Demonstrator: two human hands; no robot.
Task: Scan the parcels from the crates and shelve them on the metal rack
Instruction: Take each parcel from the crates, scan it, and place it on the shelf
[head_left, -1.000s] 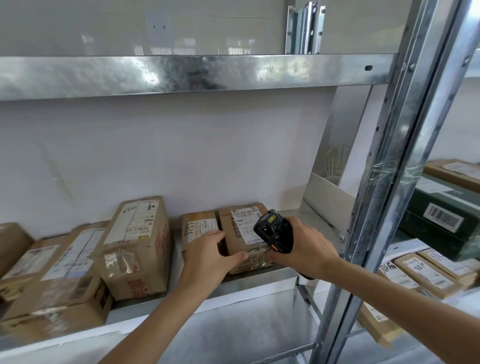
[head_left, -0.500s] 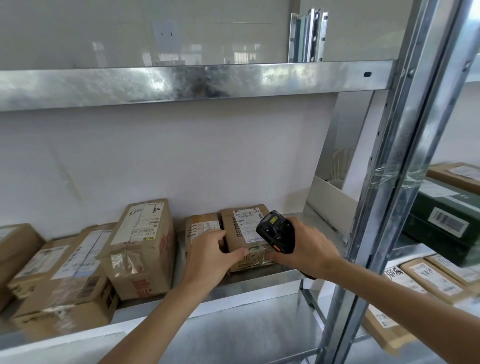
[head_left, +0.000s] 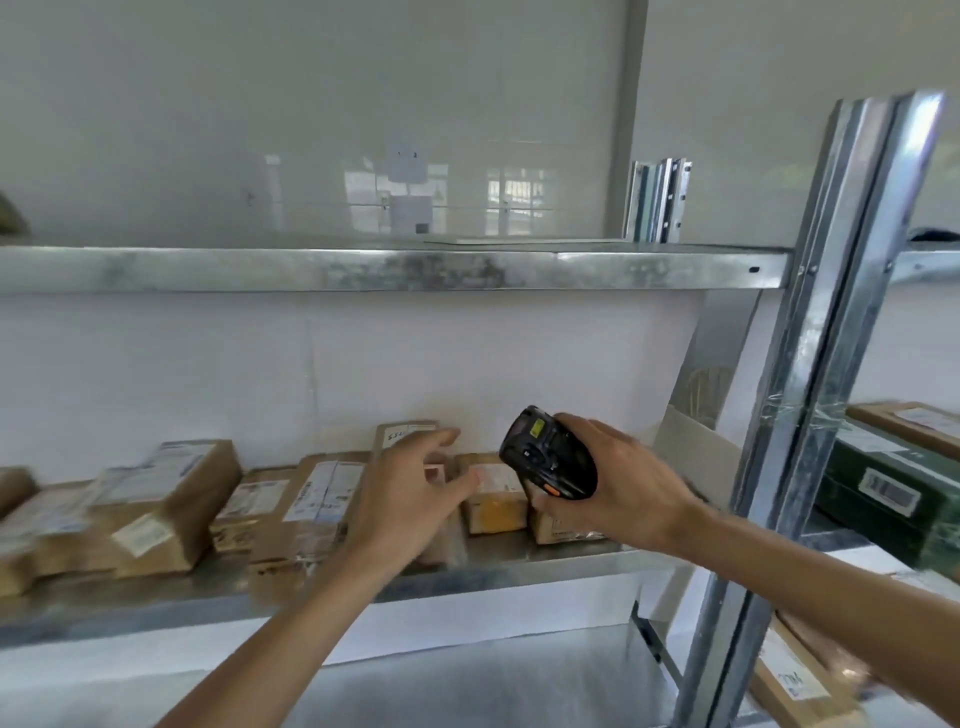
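Observation:
Several brown cardboard parcels (head_left: 311, 499) with white labels stand in a row on the middle shelf of the metal rack (head_left: 519, 577). My left hand (head_left: 410, 493) hovers in front of them with its fingers spread and relaxed, holding nothing. A small parcel (head_left: 493, 499) shows between my two hands. My right hand (head_left: 618, 493) grips a black handheld scanner (head_left: 548, 457) with an orange button, tilted up just right of that parcel. The picture is blurred by motion.
An upper shelf edge (head_left: 395, 270) runs across above. A steel upright (head_left: 821, 374) stands at the right. Beyond it lie a dark green box (head_left: 893, 493) and more brown parcels (head_left: 795, 680). Metal brackets (head_left: 658, 200) stand on the upper shelf.
My left hand has let go of the small parcel and drawn back with fingers open. The view has tilted upward, and the scanner has lifted slightly.

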